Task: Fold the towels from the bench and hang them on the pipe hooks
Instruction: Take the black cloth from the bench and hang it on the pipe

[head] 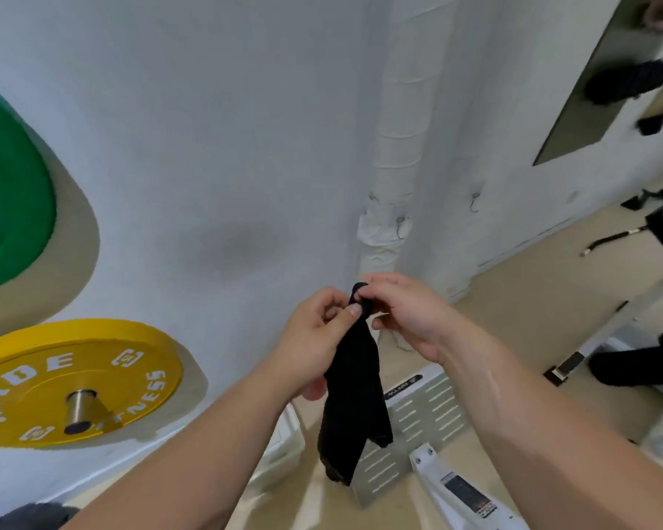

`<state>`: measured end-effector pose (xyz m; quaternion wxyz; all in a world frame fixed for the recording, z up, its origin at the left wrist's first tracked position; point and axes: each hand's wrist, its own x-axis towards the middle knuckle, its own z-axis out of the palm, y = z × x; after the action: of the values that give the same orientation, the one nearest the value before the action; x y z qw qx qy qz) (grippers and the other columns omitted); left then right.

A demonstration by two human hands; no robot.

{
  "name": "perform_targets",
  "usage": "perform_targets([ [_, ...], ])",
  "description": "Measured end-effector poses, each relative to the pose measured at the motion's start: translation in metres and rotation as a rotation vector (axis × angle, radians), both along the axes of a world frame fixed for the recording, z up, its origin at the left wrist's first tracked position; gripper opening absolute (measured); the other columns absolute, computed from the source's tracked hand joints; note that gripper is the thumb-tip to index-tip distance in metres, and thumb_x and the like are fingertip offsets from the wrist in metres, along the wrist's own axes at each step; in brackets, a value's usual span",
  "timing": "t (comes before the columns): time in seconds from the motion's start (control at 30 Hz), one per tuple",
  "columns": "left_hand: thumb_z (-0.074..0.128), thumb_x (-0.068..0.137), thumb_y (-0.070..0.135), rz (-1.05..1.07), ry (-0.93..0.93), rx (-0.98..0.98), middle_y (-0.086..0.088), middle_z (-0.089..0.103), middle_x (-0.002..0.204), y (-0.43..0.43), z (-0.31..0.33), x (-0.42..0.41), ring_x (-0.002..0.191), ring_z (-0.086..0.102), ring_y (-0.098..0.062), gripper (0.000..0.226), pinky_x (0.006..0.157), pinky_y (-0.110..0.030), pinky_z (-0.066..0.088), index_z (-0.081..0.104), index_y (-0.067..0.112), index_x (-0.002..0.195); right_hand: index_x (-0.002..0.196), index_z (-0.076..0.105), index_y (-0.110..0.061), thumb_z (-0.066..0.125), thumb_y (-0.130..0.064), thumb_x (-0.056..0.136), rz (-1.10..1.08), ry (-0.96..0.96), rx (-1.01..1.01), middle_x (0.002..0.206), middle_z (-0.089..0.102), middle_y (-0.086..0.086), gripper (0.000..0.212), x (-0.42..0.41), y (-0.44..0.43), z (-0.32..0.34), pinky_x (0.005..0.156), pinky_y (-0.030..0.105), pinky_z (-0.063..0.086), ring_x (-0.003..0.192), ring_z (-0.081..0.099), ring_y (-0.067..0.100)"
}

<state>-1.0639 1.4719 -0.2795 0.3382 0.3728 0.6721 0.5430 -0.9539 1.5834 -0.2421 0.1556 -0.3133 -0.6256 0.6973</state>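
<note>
Both hands are up in front of the white wall, pinching the top of a black towel (355, 392) that's folded into a narrow strip and dangling straight down between the forearms. Left hand (314, 338) has thumb and fingers closed on the top edge, right hand (406, 311) is curled over the same bunched end from the other side. Just above them is the white wrapped pipe (393, 154) with a small hook (400, 225) on it, towel not on it yet. Another hook (474, 202) sits on the wall to the right. Yellow weight plate (73, 380) and a green plate (12, 193) hang on the left.
</note>
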Motion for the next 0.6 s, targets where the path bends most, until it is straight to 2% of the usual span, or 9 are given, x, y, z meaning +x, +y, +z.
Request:
perform_targets([
  [0.07,0.062,0.098,0.022,-0.031,0.013,-0.002,-0.006,0.051,0.069,0.02,-0.004,-0.012,0.065,0.045,-0.016,0.014,0.064,-0.033,0.036,0.062,0.014,0.087,0.07,0.062,-0.019,0.054,-0.007,0.095,-0.019,-0.032,0.027,0.07,0.058,-0.001,0.028,-0.005,0.015,-0.003,0.06,0.024,0.039,0.07,0.051,0.014],
  [0.2,0.062,0.099,0.025,-0.096,-0.051,-0.029,-0.006,0.061,0.077,0.065,-0.007,-0.022,0.072,0.055,-0.019,0.012,0.069,-0.037,0.044,0.065,0.016,0.092,0.074,0.065,-0.023,0.062,-0.012,0.093,-0.016,-0.072,0.07,0.076,0.064,-0.004,0.022,-0.006,0.052,-0.008,0.068,0.024,0.042,0.073,0.057,0.008],
  [0.3,0.061,0.1,0.023,-0.125,-0.066,-0.029,-0.016,0.062,0.085,0.106,-0.008,-0.027,0.079,0.056,-0.022,0.007,0.073,-0.038,0.045,0.066,0.02,0.099,0.08,0.067,-0.022,0.064,-0.013,0.092,-0.02,-0.066,0.078,0.085,0.067,0.001,0.015,-0.007,0.092,-0.015,0.073,0.029,0.043,0.082,0.058,0.013],
  [0.4,0.063,0.097,0.027,-0.15,-0.012,-0.048,-0.026,0.068,0.096,0.152,-0.008,-0.028,0.084,0.064,-0.027,0.008,0.08,-0.043,0.052,0.071,0.026,0.1,0.084,0.067,-0.021,0.066,-0.015,0.091,-0.02,-0.072,0.103,0.082,0.067,-0.002,0.009,-0.004,0.137,-0.026,0.075,0.028,0.044,0.084,0.059,0.014],
  [0.47,0.064,0.095,0.027,-0.126,0.014,-0.077,-0.022,0.069,0.089,0.184,-0.012,-0.024,0.077,0.062,-0.028,0.01,0.075,-0.04,0.05,0.073,0.023,0.094,0.086,0.068,-0.019,0.066,-0.014,0.091,-0.028,-0.08,0.108,0.08,0.067,-0.004,0.007,0.001,0.17,-0.034,0.075,0.027,0.044,0.083,0.059,0.013],
  [0.53,0.062,0.098,0.022,-0.108,0.029,-0.126,-0.009,0.065,0.076,0.22,-0.015,-0.017,0.069,0.053,-0.019,0.013,0.066,-0.032,0.042,0.071,0.019,0.089,0.084,0.067,-0.018,0.065,-0.012,0.09,-0.035,-0.09,0.102,0.079,0.067,-0.001,0.008,0.008,0.206,-0.042,0.076,0.028,0.044,0.082,0.059,0.014],
  [0.6,0.059,0.1,0.023,-0.127,0.039,-0.196,0.0,0.062,0.075,0.259,-0.02,-0.006,0.066,0.051,-0.013,0.014,0.062,-0.027,0.039,0.069,0.016,0.091,0.083,0.066,-0.016,0.062,-0.01,0.089,-0.041,-0.107,0.091,0.079,0.065,0.002,0.01,0.016,0.245,-0.049,0.078,0.03,0.044,0.081,0.058,0.014],
])
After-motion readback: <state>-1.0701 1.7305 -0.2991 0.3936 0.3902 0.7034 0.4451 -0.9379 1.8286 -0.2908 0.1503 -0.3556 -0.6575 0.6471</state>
